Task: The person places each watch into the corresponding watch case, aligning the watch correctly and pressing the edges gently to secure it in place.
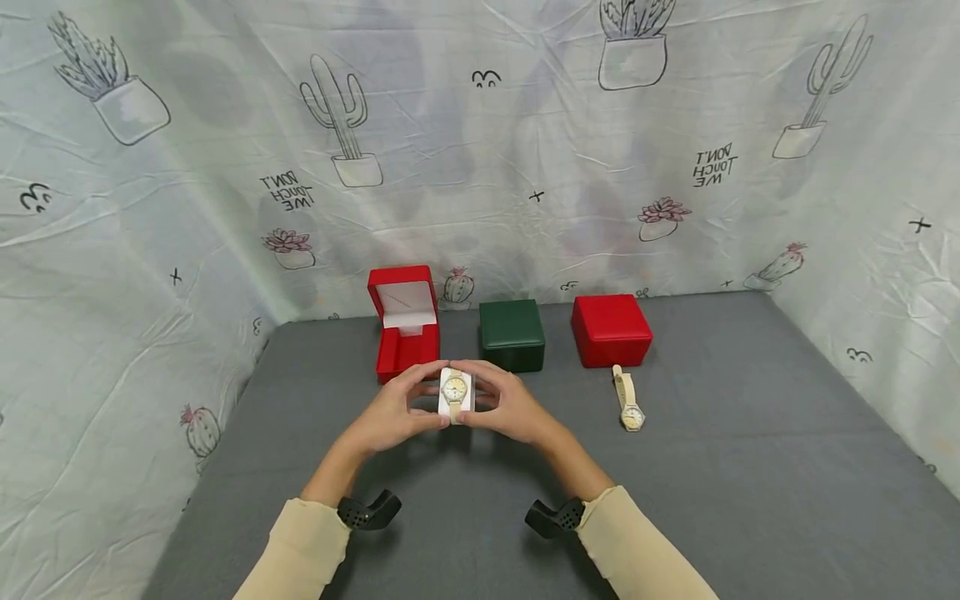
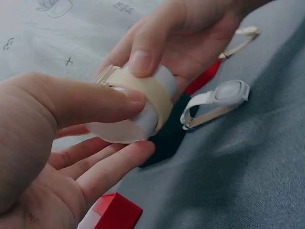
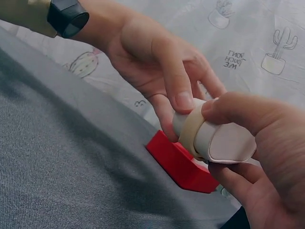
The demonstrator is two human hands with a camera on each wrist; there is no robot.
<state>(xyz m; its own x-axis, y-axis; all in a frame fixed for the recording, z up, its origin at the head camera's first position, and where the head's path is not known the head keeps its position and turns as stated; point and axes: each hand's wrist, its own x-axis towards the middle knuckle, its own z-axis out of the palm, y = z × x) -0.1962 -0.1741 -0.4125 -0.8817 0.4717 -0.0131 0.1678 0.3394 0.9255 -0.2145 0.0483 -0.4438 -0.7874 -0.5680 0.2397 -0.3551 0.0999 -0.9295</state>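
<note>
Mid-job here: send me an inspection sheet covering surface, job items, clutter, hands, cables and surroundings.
Surface: grey table covering, hand shadows on it.
Job items: one watch strapped around a white cushion; left red box open; green box and right red box closed; a second watch lies before the right red box; a third shows in the left wrist view.
Clutter: nothing seen.
Hands: left hand and right hand both grip the cushioned watch.
Cables: nothing seen.
Surroundings: white backdrop with plant drawings.

Left hand (image 1: 392,415), right hand (image 1: 517,408) facing; fingers (image 2: 116,165) curved.
</note>
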